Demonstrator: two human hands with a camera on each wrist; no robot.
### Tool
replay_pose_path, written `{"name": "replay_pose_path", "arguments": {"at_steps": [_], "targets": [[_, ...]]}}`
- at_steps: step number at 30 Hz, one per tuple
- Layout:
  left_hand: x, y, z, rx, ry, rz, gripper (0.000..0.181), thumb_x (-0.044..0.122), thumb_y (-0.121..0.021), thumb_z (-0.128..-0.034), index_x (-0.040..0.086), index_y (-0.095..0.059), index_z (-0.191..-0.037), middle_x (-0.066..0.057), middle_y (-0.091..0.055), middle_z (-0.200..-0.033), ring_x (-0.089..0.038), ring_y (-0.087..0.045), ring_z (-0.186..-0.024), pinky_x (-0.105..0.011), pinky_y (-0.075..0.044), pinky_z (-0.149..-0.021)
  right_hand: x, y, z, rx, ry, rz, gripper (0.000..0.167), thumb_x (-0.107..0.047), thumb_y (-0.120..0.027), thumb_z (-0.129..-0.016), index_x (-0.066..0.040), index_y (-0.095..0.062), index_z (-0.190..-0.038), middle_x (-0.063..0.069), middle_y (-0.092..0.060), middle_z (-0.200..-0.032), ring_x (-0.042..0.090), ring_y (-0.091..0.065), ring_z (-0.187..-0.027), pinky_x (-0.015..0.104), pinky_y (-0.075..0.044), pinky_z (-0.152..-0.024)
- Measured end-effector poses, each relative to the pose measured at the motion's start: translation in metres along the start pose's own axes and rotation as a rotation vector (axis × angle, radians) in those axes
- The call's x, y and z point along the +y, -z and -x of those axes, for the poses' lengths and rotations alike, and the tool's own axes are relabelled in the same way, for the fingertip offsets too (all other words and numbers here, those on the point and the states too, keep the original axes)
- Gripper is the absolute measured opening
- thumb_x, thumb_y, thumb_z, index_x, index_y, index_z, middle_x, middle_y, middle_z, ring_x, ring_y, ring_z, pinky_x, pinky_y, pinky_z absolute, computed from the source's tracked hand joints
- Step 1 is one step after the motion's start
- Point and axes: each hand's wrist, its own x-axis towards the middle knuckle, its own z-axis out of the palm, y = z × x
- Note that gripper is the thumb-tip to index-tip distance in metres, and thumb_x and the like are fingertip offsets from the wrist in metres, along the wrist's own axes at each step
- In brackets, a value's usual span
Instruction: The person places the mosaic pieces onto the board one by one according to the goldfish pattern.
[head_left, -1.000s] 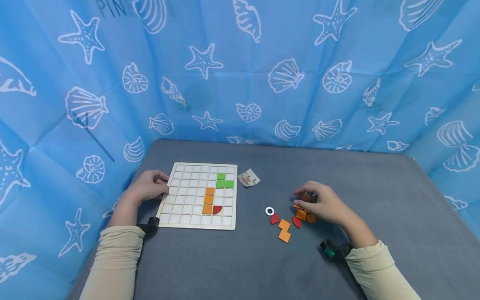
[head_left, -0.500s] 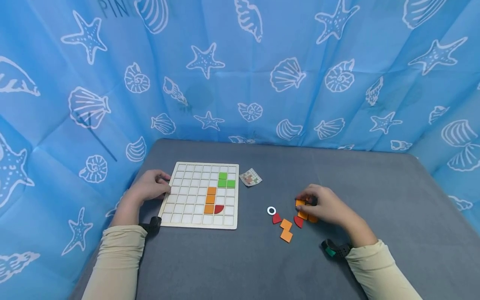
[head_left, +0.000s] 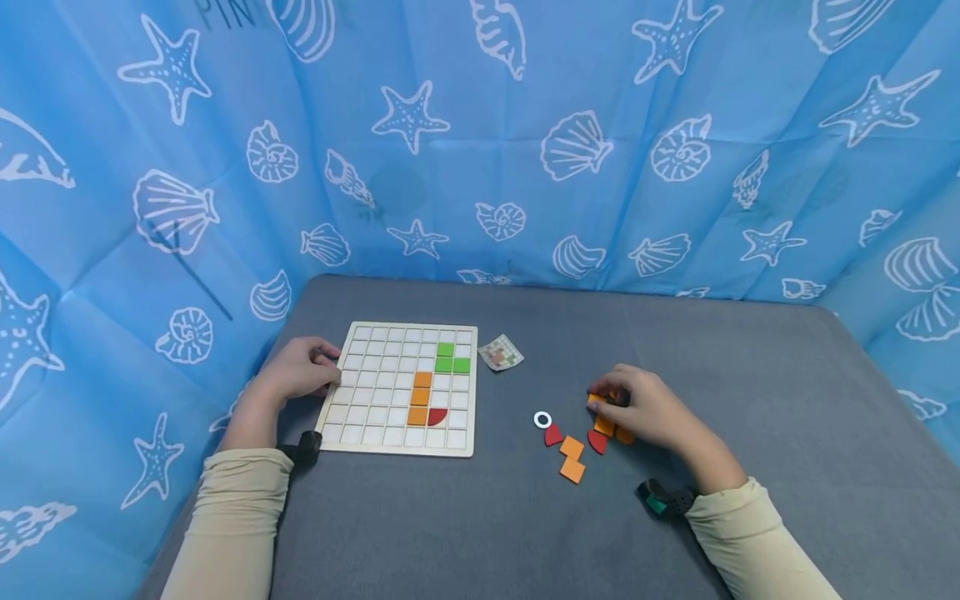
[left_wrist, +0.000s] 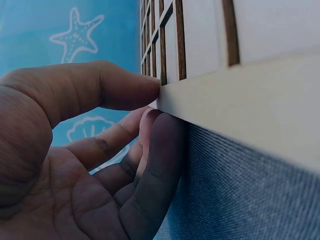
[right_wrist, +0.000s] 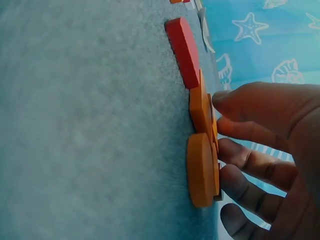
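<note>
My left hand [head_left: 303, 368] holds the left edge of a pale wooden grid board [head_left: 367, 408]. In the left wrist view the thumb lies on the board's rim [left_wrist: 225, 95], with a finger against its side from below. Green square tiles [head_left: 444, 364], orange square tiles [head_left: 422, 397] and a red quarter-round tile [head_left: 437, 416] lie on the board. My right hand [head_left: 648, 408] rests over a small pile of orange tiles [head_left: 603, 425]. In the right wrist view its loosely bent fingers touch the pile near an orange square tile [right_wrist: 199, 110] and an orange round tile [right_wrist: 200, 170].
Beside the pile lie a red quarter-round tile [head_left: 597, 442], two orange square tiles [head_left: 572, 458], another red tile [head_left: 552, 435] and a white ring-marked disc [head_left: 542, 420]. A small pattern card [head_left: 501, 353] lies right of the board. A blue curtain [head_left: 465, 167] surrounds the grey table [head_left: 465, 533].
My right hand has lowered slightly onto the orange pile and shifted the tiles under its fingers a little. The left hand has stayed at the board's edge.
</note>
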Motion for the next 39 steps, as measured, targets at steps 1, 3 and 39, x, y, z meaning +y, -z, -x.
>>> {"name": "replay_pose_path", "arguments": {"at_steps": [1, 3, 39], "targets": [[0.0001, 0.0001, -0.0001, 0.0, 0.001, 0.0, 0.053, 0.009, -0.064, -0.0934, -0.008, -0.053, -0.142, -0.021, -0.065, -0.108, -0.027, -0.069, -0.09, -0.041, -0.068, -0.08, 0.0, -0.0002, -0.0005, 0.004, -0.002, 0.006, 0.015, -0.02, -0.079, -0.096, -0.01, -0.081, -0.108, -0.001, -0.068, -0.096, 0.01, -0.054, -0.078, 0.023, -0.048, -0.062], [0.0004, 0.0006, 0.0, 0.0, 0.002, -0.001, 0.053, 0.009, -0.065, -0.0932, -0.009, -0.053, -0.142, -0.021, -0.065, -0.108, -0.027, -0.069, -0.09, -0.042, -0.068, -0.08, 0.0, -0.0005, -0.0011, 0.007, -0.002, 0.015, 0.016, -0.02, -0.079, -0.096, -0.01, -0.081, -0.108, -0.001, -0.069, -0.096, 0.01, -0.055, -0.078, 0.023, -0.049, -0.063], [-0.0015, 0.0011, 0.0003, -0.01, -0.012, 0.032, 0.054, 0.008, -0.067, -0.0936, -0.009, -0.052, -0.143, -0.021, -0.065, -0.107, -0.028, -0.07, -0.091, -0.041, -0.068, -0.081, -0.0064, 0.0021, -0.0027, 0.01, 0.026, -0.026, 0.017, -0.018, -0.082, -0.094, -0.01, -0.081, -0.109, 0.0, -0.066, -0.094, 0.01, -0.055, -0.078, 0.024, -0.049, -0.062]]}}
